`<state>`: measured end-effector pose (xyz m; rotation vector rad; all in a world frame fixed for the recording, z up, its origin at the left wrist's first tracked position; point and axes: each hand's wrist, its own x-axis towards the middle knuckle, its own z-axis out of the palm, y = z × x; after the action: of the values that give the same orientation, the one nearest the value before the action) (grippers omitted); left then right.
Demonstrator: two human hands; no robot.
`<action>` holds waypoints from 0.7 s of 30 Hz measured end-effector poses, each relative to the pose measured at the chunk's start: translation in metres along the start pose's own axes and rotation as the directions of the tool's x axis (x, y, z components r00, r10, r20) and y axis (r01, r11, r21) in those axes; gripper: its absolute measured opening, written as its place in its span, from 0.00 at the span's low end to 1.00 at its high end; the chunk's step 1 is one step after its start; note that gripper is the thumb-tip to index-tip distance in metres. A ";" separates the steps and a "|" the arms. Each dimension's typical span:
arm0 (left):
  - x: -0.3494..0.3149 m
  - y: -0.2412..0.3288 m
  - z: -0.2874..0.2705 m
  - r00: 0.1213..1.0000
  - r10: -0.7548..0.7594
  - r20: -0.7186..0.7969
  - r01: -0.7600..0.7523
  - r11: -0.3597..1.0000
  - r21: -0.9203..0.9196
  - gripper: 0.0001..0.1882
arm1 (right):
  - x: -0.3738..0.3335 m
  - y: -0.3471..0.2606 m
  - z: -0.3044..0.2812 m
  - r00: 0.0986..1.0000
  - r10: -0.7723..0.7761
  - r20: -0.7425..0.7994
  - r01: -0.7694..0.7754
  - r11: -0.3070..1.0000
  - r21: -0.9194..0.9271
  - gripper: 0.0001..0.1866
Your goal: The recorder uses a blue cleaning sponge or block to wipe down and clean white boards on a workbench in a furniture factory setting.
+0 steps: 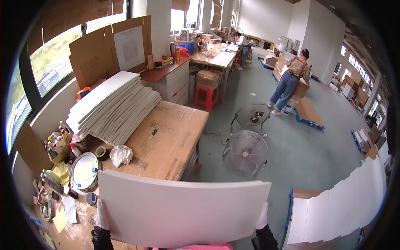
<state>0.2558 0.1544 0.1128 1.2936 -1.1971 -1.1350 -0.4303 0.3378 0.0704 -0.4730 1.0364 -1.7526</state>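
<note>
A wide white board (179, 208) is held up in front of me, its face tilted toward me. My left hand (101, 215), in a white glove, grips the board's left edge. On the opposite edge my right hand (261, 216), also gloved in white, is closed; the fingers of both hands are partly hidden behind the board. Beyond it, a fanned stack of white boards (114, 106) lies on a cardboard-covered table (173, 133). A crumpled white plastic bag (121, 156) and a roll of tape (101, 153) lie near the stack.
On the left sit a round tin (84, 171) and several bottles (57, 143). Two floor fans (246, 151) stand beyond the table. White boards (333, 208) are piled on a pallet at right. One person (291, 77) bends over boxes; another (242, 48) works at the far table.
</note>
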 end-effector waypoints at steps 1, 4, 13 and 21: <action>0.003 -0.010 -0.018 0.999 0.034 -0.011 -0.034 0.999 -0.012 0.34 | 0.012 -0.004 0.011 0.999 0.035 0.037 -0.035 0.999 0.004 0.39; 0.005 0.018 0.003 0.984 0.145 -0.098 -0.137 0.987 0.088 0.30 | 0.061 -0.002 0.028 0.994 -0.054 0.098 0.069 0.985 -0.161 0.40; 0.007 0.022 0.011 0.975 -0.067 -0.211 0.049 0.995 -0.091 0.40 | 0.225 0.009 0.118 0.888 0.280 0.364 -0.235 0.958 -0.164 0.41; 0.023 -0.018 0.085 0.888 -0.410 -0.208 0.174 0.719 -0.673 0.40 | 0.436 0.053 0.184 0.713 0.551 0.435 -0.137 0.717 -0.683 0.36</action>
<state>0.1737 0.1257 0.0892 1.0887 -0.2708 -1.3235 -0.4520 -0.1377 0.0659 -1.0878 1.0902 -0.7482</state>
